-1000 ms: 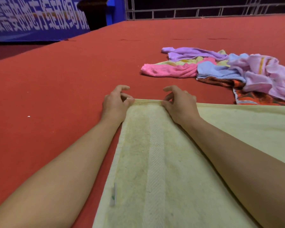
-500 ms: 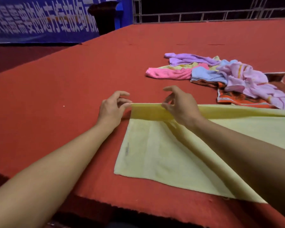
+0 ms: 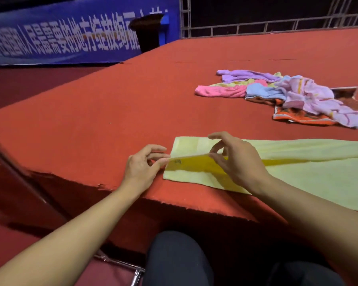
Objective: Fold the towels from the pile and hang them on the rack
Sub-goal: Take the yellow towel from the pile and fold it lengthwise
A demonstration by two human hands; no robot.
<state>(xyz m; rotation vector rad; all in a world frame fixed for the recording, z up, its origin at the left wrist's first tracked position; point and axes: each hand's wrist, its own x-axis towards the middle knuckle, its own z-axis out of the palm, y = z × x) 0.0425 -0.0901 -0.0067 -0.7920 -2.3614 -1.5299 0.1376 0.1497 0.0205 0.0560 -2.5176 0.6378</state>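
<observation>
A pale yellow towel (image 3: 310, 178) lies spread on the red platform (image 3: 132, 104), close to its front edge. My left hand (image 3: 142, 168) pinches the towel's left corner between thumb and fingers. My right hand (image 3: 236, 159) pinches the same lifted edge a little to the right, so a fold of the towel stands up between both hands. A pile of towels (image 3: 293, 96) in pink, purple, blue, lilac and orange sits on the platform at the far right. No rack is clearly in view.
The platform's front edge (image 3: 174, 201) runs just below the towel. A metal bar (image 3: 15, 168) slants at the left and a metal fitting (image 3: 136, 273) lies near my dark-trousered knee (image 3: 178, 259). A blue banner (image 3: 70, 38) and a railing (image 3: 256, 25) stand behind.
Both hands have drawn the towel's far edge up and back toward me, so a fold forms. The view has pulled back, and the platform's front edge and my knees now show.
</observation>
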